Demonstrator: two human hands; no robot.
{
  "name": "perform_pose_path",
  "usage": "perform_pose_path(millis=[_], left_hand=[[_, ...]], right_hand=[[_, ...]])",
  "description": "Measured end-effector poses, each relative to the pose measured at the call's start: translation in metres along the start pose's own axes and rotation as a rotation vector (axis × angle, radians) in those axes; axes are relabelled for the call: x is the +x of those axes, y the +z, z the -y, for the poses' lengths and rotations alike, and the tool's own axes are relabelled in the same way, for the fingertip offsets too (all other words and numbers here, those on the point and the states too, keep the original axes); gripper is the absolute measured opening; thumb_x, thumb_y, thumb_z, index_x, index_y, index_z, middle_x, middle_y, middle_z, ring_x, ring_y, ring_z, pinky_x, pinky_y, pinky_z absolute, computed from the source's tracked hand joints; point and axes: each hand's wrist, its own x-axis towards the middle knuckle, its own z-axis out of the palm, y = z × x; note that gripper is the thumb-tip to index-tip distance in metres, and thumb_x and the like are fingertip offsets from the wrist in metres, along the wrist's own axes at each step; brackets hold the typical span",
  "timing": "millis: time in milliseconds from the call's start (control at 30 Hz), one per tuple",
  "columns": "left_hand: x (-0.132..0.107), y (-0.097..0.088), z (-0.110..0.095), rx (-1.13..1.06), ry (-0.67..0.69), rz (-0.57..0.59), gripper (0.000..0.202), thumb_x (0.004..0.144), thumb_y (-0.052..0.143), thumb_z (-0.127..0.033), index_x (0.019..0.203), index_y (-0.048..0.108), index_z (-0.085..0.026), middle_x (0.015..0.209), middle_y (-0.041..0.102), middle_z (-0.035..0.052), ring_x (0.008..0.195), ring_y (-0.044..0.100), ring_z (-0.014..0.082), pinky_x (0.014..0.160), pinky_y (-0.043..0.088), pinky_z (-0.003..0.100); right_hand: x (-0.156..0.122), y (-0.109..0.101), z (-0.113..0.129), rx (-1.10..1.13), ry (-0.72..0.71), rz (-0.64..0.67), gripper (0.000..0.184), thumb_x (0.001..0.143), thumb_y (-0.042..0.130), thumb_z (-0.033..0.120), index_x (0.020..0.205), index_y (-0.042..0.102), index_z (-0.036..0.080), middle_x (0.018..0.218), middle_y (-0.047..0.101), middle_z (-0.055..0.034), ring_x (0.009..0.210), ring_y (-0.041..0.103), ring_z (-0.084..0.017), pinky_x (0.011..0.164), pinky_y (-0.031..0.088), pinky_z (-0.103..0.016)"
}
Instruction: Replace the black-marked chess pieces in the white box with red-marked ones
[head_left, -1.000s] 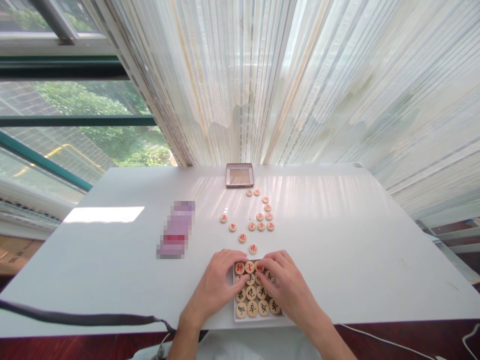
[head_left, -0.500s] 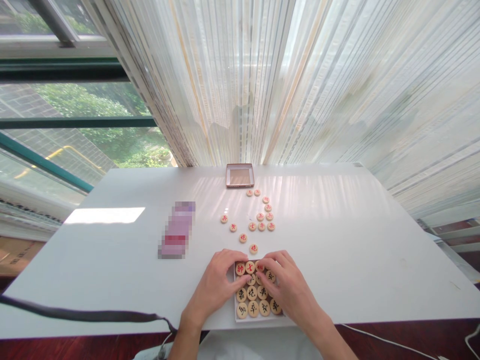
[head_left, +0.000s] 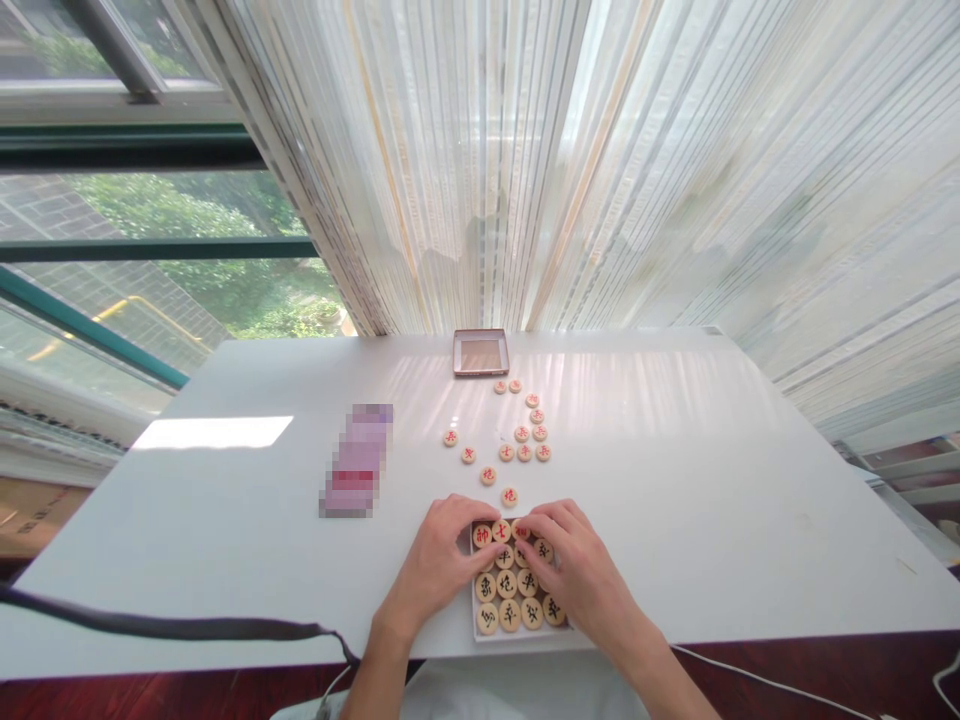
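White and smooth, the table (head_left: 712, 520) spreads out before me, lit by daylight through a striped curtain (head_left: 480, 180) and, at the left, a window (head_left: 202, 215). Both my forearms come up from the near edge and slant inward, so that my hands meet over a shallow box (head_left: 517, 637) close to me. My left hand (head_left: 442, 550) arches at the box's far left corner, fingers curled along the rim and thumb stretched over the second row, with a wide gap between them. My right hand (head_left: 577, 560) covers part of the right side, its knuckles raised, thumb and forefinger drawn narrow around the third red-marked piece (head_left: 520, 532) in the far row; I can't tell whether they pinch it or only touch it. Beside that piece, two more red-marked discs (head_left: 501, 531) lie in the same row, and nearer me sit rows of black-marked pieces (head_left: 509, 613), some hidden by my hands. Just beyond the box, thirteen loose red-marked pieces (head_left: 510, 497) lie scattered, reaching back to an open tray (head_left: 481, 355) by the curtain. Well to their left is a blurred-out purplish item (head_left: 356, 460), and a dark strap (head_left: 165, 625) crosses the near left corner.
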Motion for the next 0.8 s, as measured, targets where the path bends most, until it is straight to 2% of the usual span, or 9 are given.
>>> perform_pose_path(millis=[233,400,533,600,667,800], left_hand=[[0.000,-0.001,0.000,0.002,-0.007,-0.013,0.024,0.086,0.077,-0.036,0.108,0.070,-0.028,0.107,0.073,0.0011,0.101,0.065,0.0234,0.094,0.052,0.042],[-0.001,0.000,0.000,-0.002,-0.009,-0.022,0.028,0.085,0.078,-0.037,0.110,0.069,-0.029,0.109,0.072,0.0009,0.103,0.065,0.0231,0.095,0.052,0.042],[0.000,-0.002,0.000,-0.042,-0.003,-0.045,0.024,0.090,0.072,-0.038,0.112,0.069,-0.029,0.114,0.072,0.0016,0.109,0.065,0.0221,0.100,0.052,0.041],[0.002,-0.005,0.000,-0.068,-0.002,-0.074,0.020,0.095,0.066,-0.037,0.112,0.069,-0.028,0.115,0.072,0.0025,0.111,0.066,0.0215,0.100,0.053,0.039],[0.005,-0.010,0.000,-0.072,-0.005,-0.115,0.020,0.097,0.061,-0.037,0.112,0.069,-0.026,0.115,0.072,0.0036,0.110,0.066,0.0216,0.097,0.054,0.038],[0.002,-0.018,0.000,-0.007,-0.040,-0.140,0.025,0.099,0.058,-0.041,0.117,0.066,-0.027,0.116,0.071,0.0047,0.102,0.068,0.0219,0.090,0.057,0.039]], right_hand=[[-0.004,-0.002,0.002,-0.013,0.012,-0.015,0.019,0.093,0.064,0.010,0.104,0.066,0.026,0.099,0.066,-0.0057,0.095,0.062,-0.025,0.082,0.058,-0.042],[-0.009,-0.003,0.001,-0.007,0.020,-0.030,0.014,0.097,0.062,0.017,0.107,0.066,0.025,0.101,0.066,-0.0068,0.097,0.062,-0.026,0.083,0.058,-0.044],[-0.010,-0.009,-0.005,0.020,0.054,-0.083,0.015,0.100,0.059,0.023,0.112,0.067,0.026,0.107,0.066,-0.0082,0.103,0.064,-0.026,0.087,0.060,-0.045],[-0.008,-0.016,-0.011,0.028,0.085,-0.116,0.018,0.101,0.058,0.026,0.115,0.067,0.027,0.111,0.066,-0.0096,0.105,0.065,-0.027,0.082,0.063,-0.043],[-0.004,-0.025,-0.019,0.025,0.119,-0.146,0.021,0.101,0.057,0.030,0.119,0.067,0.027,0.114,0.066,-0.0111,0.107,0.065,-0.028,0.069,0.065,-0.038],[-0.002,-0.043,-0.027,0.045,0.167,-0.135,0.027,0.100,0.057,0.036,0.125,0.064,0.028,0.123,0.065,-0.0118,0.108,0.066,-0.028,0.047,0.060,-0.027]])
